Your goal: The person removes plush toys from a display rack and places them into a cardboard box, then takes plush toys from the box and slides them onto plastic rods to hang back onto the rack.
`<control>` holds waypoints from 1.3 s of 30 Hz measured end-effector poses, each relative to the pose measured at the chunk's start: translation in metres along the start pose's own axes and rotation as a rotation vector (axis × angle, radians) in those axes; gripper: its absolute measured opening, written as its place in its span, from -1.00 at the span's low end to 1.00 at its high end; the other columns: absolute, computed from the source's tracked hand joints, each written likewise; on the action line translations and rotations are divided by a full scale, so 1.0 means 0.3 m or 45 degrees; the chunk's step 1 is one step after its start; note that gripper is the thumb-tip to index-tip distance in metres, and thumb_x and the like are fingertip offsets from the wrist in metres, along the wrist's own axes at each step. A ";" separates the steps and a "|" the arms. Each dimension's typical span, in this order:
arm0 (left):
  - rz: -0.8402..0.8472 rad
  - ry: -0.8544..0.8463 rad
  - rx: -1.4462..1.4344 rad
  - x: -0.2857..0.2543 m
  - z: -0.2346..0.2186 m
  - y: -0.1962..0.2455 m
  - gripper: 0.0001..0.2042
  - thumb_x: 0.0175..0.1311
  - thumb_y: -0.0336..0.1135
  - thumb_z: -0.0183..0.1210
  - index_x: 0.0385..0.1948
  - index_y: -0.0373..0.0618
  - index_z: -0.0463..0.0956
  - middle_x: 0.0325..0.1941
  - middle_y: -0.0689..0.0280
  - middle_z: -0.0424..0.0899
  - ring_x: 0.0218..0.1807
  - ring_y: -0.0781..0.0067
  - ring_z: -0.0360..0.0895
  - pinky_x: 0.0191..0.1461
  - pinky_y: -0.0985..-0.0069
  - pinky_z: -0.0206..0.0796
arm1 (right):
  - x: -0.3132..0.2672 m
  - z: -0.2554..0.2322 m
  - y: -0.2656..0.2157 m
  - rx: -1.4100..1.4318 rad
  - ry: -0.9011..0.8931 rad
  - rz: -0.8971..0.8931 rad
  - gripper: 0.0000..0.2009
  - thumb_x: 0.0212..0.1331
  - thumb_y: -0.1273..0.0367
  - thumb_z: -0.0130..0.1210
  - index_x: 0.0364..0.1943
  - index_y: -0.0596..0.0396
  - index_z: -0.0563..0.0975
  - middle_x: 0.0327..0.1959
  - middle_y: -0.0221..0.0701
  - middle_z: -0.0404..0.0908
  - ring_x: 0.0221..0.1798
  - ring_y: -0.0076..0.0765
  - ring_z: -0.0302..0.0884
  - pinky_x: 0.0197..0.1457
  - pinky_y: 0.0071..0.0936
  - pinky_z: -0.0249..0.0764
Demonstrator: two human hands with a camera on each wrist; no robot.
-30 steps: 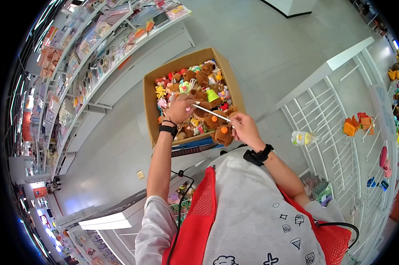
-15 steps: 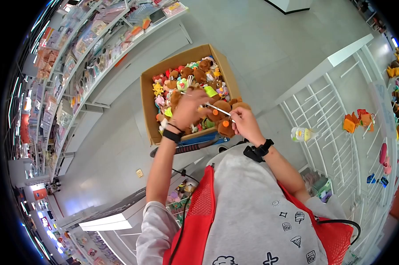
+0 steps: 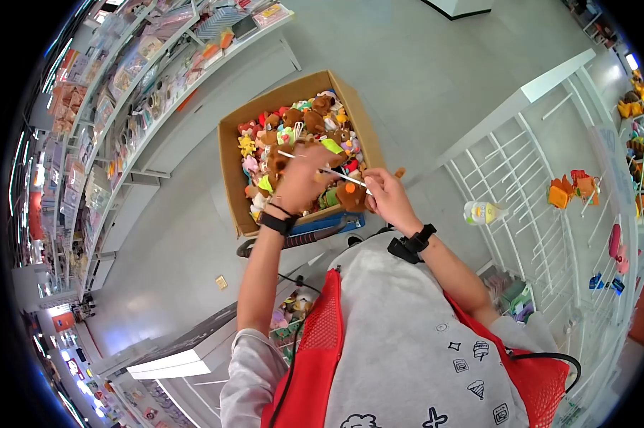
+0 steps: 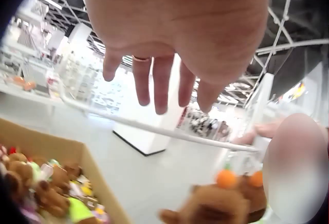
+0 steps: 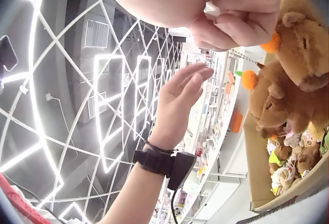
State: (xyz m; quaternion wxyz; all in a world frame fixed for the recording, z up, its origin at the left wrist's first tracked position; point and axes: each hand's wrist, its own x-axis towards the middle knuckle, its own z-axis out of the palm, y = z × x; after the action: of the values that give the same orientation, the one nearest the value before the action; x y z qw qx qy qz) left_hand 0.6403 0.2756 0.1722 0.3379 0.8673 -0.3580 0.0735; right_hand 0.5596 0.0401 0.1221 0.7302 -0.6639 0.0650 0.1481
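My right hand pinches the near end of a thin white rod, bent upward at its far end in the left wrist view. My left hand is over the rod, its fingers stretched out and slightly spread, with palm and fingers above the rod in the left wrist view. Brown capybara-like plush toys, with small orange balls on their heads, are just below my right hand, beside a beaded chain. Under both hands stands a cardboard box full of small plush toys.
A dark cart handle lies along the near side of the box. Long white shelves with packaged goods run along the left. At right stands a white wire rack with protruding hooks and a few hanging toys, including a pale plush.
My left hand has come off the rod's far end and moved nearer and to the right, its fingers straightening. The right hand keeps its pinch. The box has shifted slightly left in view.
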 end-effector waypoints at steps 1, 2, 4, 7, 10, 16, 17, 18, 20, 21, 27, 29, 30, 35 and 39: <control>0.041 -0.098 0.035 0.008 0.044 0.054 -0.67 0.20 -0.23 0.46 -0.03 -0.06 0.70 -0.05 0.23 0.76 0.14 0.07 0.66 0.41 0.05 0.28 | -0.007 0.005 -0.018 0.040 0.007 -0.007 -0.71 0.64 0.24 0.03 0.16 0.18 0.49 -0.62 -0.55 0.43 -0.65 -0.64 0.35 -0.57 -0.58 0.26; 0.021 -0.241 -0.043 0.015 0.077 0.074 -0.70 0.22 -0.22 0.44 -0.03 -0.02 0.71 -0.07 0.26 0.76 0.15 0.12 0.66 0.50 -0.03 0.23 | -0.006 0.010 -0.031 0.080 0.014 -0.018 -0.68 0.65 0.23 0.03 0.23 0.17 0.44 -0.62 -0.56 0.41 -0.64 -0.66 0.33 -0.57 -0.59 0.24; 0.037 -0.209 0.076 0.010 0.131 0.071 -0.77 0.24 -0.29 0.38 -0.08 0.00 0.71 -0.04 0.29 0.75 0.19 0.19 0.65 0.58 -0.11 0.13 | -0.003 0.017 -0.020 0.124 0.023 -0.022 -0.67 0.65 0.22 0.04 0.25 0.15 0.42 -0.62 -0.57 0.41 -0.64 -0.67 0.31 -0.57 -0.59 0.22; -0.030 -0.309 0.543 0.008 0.077 0.011 -0.82 0.23 -0.34 0.30 -0.14 0.00 0.69 -0.03 0.33 0.74 0.18 0.24 0.65 0.62 -0.15 0.09 | -0.007 -0.006 -0.028 0.178 0.062 -0.004 -0.67 0.64 0.22 0.05 0.26 0.11 0.41 -0.63 -0.58 0.41 -0.65 -0.67 0.30 -0.58 -0.59 0.19; -0.243 -0.013 0.757 -0.062 -0.009 -0.255 -0.75 0.13 -0.43 0.33 -0.14 0.07 0.70 0.04 0.38 0.73 0.33 0.24 0.57 0.66 -0.31 -0.08 | -0.018 -0.031 -0.025 0.212 0.081 0.049 -0.70 0.64 0.22 0.06 0.24 0.07 0.43 -0.65 -0.60 0.39 -0.66 -0.68 0.30 -0.58 -0.60 0.18; -0.451 0.361 0.942 -0.101 -0.124 -0.316 -0.76 0.28 -0.46 0.22 -0.05 -0.02 0.69 0.17 0.15 0.68 0.34 -0.03 0.52 0.53 -0.30 0.15 | -0.021 -0.021 -0.021 0.173 0.079 0.053 -0.73 0.64 0.25 0.06 0.21 0.08 0.43 -0.54 -0.56 0.47 -0.61 -0.68 0.34 -0.58 -0.61 0.19; -0.377 0.361 0.580 -0.060 -0.127 -0.205 -0.77 0.23 -0.47 0.28 -0.08 -0.06 0.70 0.10 0.13 0.70 0.25 -0.06 0.56 0.38 -0.06 0.35 | -0.018 -0.022 -0.015 0.222 0.085 0.057 -0.73 0.64 0.26 0.06 0.20 0.09 0.43 -0.44 -0.53 0.52 -0.59 -0.68 0.36 -0.58 -0.61 0.21; -0.188 0.376 0.398 -0.051 -0.068 -0.175 -0.75 0.17 -0.47 0.34 -0.09 -0.10 0.70 0.04 0.11 0.71 0.17 -0.04 0.59 0.26 0.08 0.41 | -0.014 -0.022 -0.011 0.224 0.089 0.061 -0.73 0.64 0.26 0.06 0.20 0.09 0.43 -0.44 -0.53 0.52 -0.59 -0.68 0.36 -0.58 -0.61 0.21; -0.001 0.060 0.185 0.006 0.010 0.050 -0.70 0.16 -0.34 0.41 -0.05 -0.09 0.69 0.10 0.19 0.72 0.27 0.03 0.56 0.36 0.00 0.34 | -0.005 -0.024 -0.002 0.181 0.043 0.044 -0.75 0.64 0.28 0.05 0.20 0.10 0.42 -0.18 -0.46 0.56 -0.55 -0.69 0.38 -0.56 -0.60 0.27; 0.083 -0.032 0.130 0.016 0.090 0.100 -0.68 0.17 -0.32 0.41 -0.02 -0.07 0.69 0.11 0.23 0.72 0.31 0.08 0.55 0.46 -0.03 0.27 | -0.003 -0.015 0.016 0.174 0.038 0.051 -0.75 0.64 0.28 0.05 0.20 0.10 0.42 -0.18 -0.46 0.56 -0.55 -0.69 0.38 -0.56 -0.60 0.27; 0.071 -0.160 0.240 -0.015 0.259 -0.024 -0.72 0.18 -0.34 0.40 -0.06 0.06 0.68 0.01 0.37 0.74 0.36 0.26 0.56 0.70 -0.30 -0.12 | 0.015 -0.004 0.025 0.266 0.183 0.018 -0.76 0.62 0.28 0.07 0.18 0.05 0.42 -0.42 -0.53 0.51 -0.56 -0.69 0.37 -0.55 -0.60 0.27; 0.017 -0.153 0.547 -0.022 0.222 -0.118 -0.85 0.24 -0.38 0.30 -0.18 0.07 0.67 -0.08 0.41 0.73 0.35 0.31 0.56 0.71 -0.29 -0.13 | -0.009 -0.016 0.000 0.207 0.216 0.085 -0.75 0.61 0.27 0.09 0.18 0.04 0.41 -0.57 -0.58 0.44 -0.59 -0.67 0.37 -0.56 -0.60 0.26; -0.100 -0.209 0.649 -0.024 0.163 -0.163 -0.88 0.26 -0.38 0.28 -0.21 0.08 0.68 -0.05 0.39 0.73 0.33 0.27 0.57 0.69 -0.31 -0.11 | -0.018 -0.026 -0.011 0.203 0.202 0.082 -0.75 0.61 0.27 0.09 0.18 0.04 0.41 -0.57 -0.58 0.44 -0.59 -0.67 0.37 -0.56 -0.60 0.26; -0.854 0.080 1.182 -0.232 0.108 -0.473 -0.52 0.32 -0.39 0.26 0.31 0.08 0.53 0.43 0.13 0.52 0.47 -0.08 0.43 0.53 -0.48 -0.06 | -0.057 -0.074 -0.015 -0.089 0.194 -0.011 -0.79 0.58 0.29 0.10 0.10 0.07 0.48 -0.62 -0.54 0.47 -0.64 -0.62 0.38 -0.55 -0.51 0.25; -1.012 -0.016 0.724 -0.266 0.073 -0.346 -0.48 0.28 -0.42 0.24 0.33 0.01 0.52 0.39 0.13 0.57 0.47 -0.08 0.42 0.50 -0.21 0.14 | -0.058 -0.086 -0.020 -0.326 0.155 -0.056 -0.83 0.56 0.30 0.11 0.04 0.06 0.54 -0.65 -0.51 0.50 -0.64 -0.60 0.39 -0.54 -0.43 0.27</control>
State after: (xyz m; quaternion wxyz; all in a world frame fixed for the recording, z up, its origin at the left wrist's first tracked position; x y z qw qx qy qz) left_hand 0.6487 0.3607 0.0707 0.0874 0.9952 0.0330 0.0285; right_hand 0.5475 0.0119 0.1299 0.6373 -0.7605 0.0751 0.0987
